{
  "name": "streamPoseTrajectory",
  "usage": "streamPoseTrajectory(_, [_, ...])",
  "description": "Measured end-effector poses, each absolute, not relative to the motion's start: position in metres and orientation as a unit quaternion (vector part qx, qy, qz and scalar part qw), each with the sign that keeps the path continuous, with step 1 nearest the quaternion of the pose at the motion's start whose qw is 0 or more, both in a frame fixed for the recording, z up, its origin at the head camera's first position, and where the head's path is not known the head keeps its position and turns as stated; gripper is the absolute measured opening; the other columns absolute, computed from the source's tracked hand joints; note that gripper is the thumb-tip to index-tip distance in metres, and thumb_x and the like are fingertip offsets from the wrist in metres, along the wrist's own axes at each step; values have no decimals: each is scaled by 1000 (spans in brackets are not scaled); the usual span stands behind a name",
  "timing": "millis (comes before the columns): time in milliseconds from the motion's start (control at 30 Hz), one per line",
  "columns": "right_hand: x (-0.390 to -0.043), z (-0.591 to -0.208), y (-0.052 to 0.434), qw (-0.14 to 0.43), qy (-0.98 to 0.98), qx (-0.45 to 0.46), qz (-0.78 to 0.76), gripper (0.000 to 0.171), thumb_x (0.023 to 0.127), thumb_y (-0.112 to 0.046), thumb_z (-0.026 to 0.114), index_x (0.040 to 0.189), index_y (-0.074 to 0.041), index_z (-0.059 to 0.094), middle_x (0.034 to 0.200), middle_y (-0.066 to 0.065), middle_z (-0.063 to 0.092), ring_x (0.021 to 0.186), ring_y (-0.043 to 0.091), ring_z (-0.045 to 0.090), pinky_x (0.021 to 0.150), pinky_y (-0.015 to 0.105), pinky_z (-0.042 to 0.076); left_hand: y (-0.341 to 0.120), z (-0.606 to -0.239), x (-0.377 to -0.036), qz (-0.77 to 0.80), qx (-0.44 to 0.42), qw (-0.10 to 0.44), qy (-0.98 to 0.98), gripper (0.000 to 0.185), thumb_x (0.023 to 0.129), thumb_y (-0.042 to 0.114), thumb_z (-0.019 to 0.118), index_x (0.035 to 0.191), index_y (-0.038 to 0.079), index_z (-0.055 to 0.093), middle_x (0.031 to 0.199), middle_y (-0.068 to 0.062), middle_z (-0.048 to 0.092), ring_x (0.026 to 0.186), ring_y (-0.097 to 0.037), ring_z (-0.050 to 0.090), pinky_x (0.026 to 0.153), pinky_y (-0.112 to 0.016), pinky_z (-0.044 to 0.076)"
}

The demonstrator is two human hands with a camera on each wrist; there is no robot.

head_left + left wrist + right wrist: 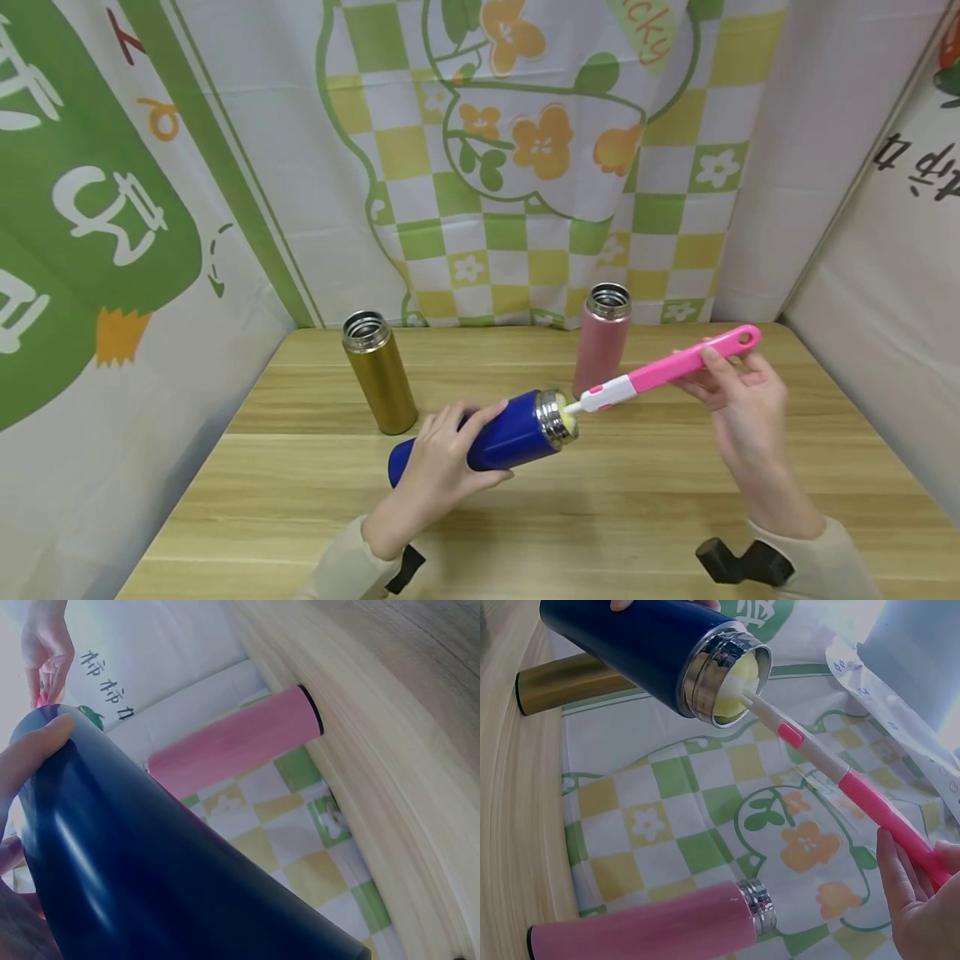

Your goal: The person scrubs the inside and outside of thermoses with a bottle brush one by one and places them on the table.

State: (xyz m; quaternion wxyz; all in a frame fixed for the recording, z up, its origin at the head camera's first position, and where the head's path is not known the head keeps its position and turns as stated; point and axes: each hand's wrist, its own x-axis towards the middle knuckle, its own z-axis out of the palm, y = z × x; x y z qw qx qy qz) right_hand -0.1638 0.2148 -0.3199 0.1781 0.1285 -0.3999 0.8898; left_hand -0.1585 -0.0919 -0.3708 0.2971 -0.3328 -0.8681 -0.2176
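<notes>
Left hand [442, 467] grips the blue steel bottle [495, 437] tilted so its mouth faces the pink-handled sponge brush [660, 371], pinched in the right hand [742, 400], both above the desk's middle

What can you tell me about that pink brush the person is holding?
The bottle brush has a long pink plastic handle with a hanging hole at its end, a white neck and a pale yellow sponge head. It slants down to the left, its head sitting inside the steel mouth of the blue bottle. The right hand pinches the handle near its far end.
</notes>
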Motion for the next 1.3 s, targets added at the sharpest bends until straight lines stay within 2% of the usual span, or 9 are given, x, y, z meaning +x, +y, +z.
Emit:
streamPoseTrajectory(233, [-164, -318, 223, 189, -387, 130, 893, 10, 84, 9, 49, 93, 9, 53, 81, 21, 65, 73, 28, 65, 67, 39, 49, -96, -374, -159, -213, -331, 291, -872, 79, 54, 41, 82, 123, 20, 50, 98, -4, 56, 90, -19, 53, 75, -40, 42])
streamPoseTrajectory(1100, [-160, -319, 246, 171, -382, 109, 902, 11, 85, 8, 49, 94, 9, 55, 83, 23, 64, 75, 29, 65, 69, 39, 50, -103, -378, -162, -212, -340, 297, -867, 79, 51, 38, 83, 120, 20, 52, 99, -2, 55, 89, -18, 54, 69, -35, 41])
streamPoseTrajectory(1300, [-158, -321, 251, 174, -384, 85, 903, 9, 85, 6, 50, 92, 8, 56, 82, 20, 64, 74, 27, 65, 68, 38, 50, -104, -377, -163, -214, -348, 289, -866, 80, 51, 39, 83, 121, 19, 51, 100, -3, 55, 89, -19, 53, 71, -37, 42])
